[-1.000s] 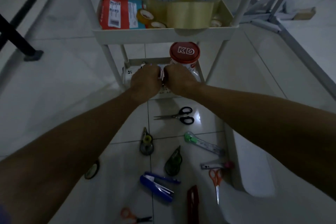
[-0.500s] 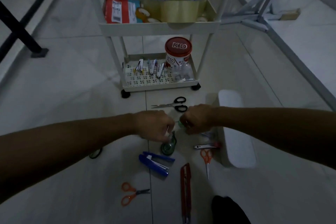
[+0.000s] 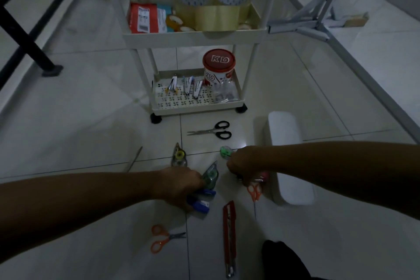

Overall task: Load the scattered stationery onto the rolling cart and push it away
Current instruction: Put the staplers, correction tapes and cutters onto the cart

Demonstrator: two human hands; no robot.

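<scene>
Right now, from the head camera, my left hand (image 3: 181, 186) is curled down over the blue plastic stapler (image 3: 200, 202) on the tiled floor, seemingly gripping it, with the green teardrop-shaped correction tape dispenser (image 3: 211, 176) touching my knuckles. My right hand (image 3: 242, 169) is closed around the clear green-ended utility knife (image 3: 225, 152); a pink-tipped item (image 3: 263, 176) pokes out beneath it, though I cannot tell whether I actually hold that one.

Everything else is scattered near the white three-tier rolling cart (image 3: 195, 36): black-handled scissors (image 3: 213, 130), yellow-wheeled correction tape dispenser (image 3: 179, 157), small orange-handled scissors (image 3: 162, 238), long red box cutter (image 3: 229, 236).

My worry is grabbing too much at once. Lifting the stapler could drag the green dispenser along and fling it. A crowded right fist might drop the knife, and the dim light makes misjudging grips easy.
</scene>
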